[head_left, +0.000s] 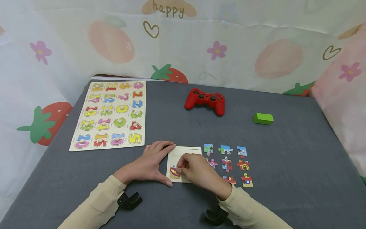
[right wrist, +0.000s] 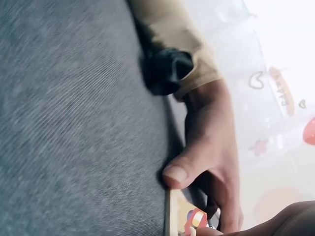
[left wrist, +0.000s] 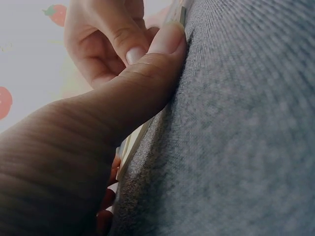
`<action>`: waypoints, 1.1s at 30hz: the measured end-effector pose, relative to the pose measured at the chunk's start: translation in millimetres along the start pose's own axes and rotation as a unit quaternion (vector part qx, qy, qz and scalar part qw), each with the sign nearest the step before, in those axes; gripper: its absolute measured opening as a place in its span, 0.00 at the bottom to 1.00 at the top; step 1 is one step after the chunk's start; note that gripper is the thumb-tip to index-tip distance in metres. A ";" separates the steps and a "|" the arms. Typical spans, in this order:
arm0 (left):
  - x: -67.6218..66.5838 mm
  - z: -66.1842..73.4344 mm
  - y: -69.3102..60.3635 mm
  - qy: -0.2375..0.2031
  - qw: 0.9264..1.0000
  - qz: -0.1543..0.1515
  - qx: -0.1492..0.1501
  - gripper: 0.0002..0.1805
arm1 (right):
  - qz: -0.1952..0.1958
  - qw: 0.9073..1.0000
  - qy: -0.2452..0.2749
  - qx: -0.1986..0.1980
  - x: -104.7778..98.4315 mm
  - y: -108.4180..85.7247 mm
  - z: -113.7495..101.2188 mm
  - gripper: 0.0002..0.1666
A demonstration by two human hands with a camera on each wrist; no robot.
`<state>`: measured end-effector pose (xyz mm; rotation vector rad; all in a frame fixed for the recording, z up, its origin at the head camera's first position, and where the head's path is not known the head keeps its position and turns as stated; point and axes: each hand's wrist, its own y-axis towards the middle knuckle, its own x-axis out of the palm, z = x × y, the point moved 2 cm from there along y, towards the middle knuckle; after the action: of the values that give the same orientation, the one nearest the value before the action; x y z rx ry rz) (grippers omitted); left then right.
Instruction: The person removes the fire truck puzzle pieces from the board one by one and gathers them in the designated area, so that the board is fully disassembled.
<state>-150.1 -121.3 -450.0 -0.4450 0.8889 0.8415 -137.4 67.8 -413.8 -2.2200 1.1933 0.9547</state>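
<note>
A pale wooden puzzle board (head_left: 187,150) lies on the cloth in front of me. My left hand (head_left: 151,163) spans its left side, fingertips by the top corner and thumb by the bottom one. In the right wrist view that thumb touches the board's edge. With thumb and index finger, my right hand (head_left: 198,170) pinches a red and yellow puzzle piece (head_left: 173,173) in the board's lower left corner. The right wrist view shows the piece (right wrist: 197,218) partly hidden by fingers; whether it lies flat, I cannot tell.
Several loose puzzle pieces (head_left: 227,165) lie in rows right of the board, partly behind my right hand. A number peg board (head_left: 114,116) is at the back left. Farther back are a red game controller (head_left: 206,100) and a green block (head_left: 263,119). Patterned cloth hangs behind.
</note>
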 end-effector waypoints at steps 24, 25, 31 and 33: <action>-2.5 3.3 -0.8 0.008 1.000 -0.013 0.020 0.63 | -0.035 0.979 0.134 0.147 -49.7 -26.0 37.8 0.03; -2.6 3.3 -1.1 0.008 1.000 -0.015 0.020 0.63 | -0.036 0.979 0.136 0.150 -52.9 -29.5 41.1 0.04; -2.9 3.3 -1.4 0.005 1.000 -0.023 0.017 0.63 | -0.052 0.978 0.126 0.157 -68.6 -46.5 56.6 0.05; -3.0 3.3 -1.4 0.007 1.000 -0.023 0.017 0.63 | -0.057 0.979 0.122 0.155 -70.6 -50.3 59.9 0.05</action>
<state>-148.4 -121.3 -445.7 -0.4398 0.9010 0.7807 -144.0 171.7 -398.0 -2.1633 1.2087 0.4239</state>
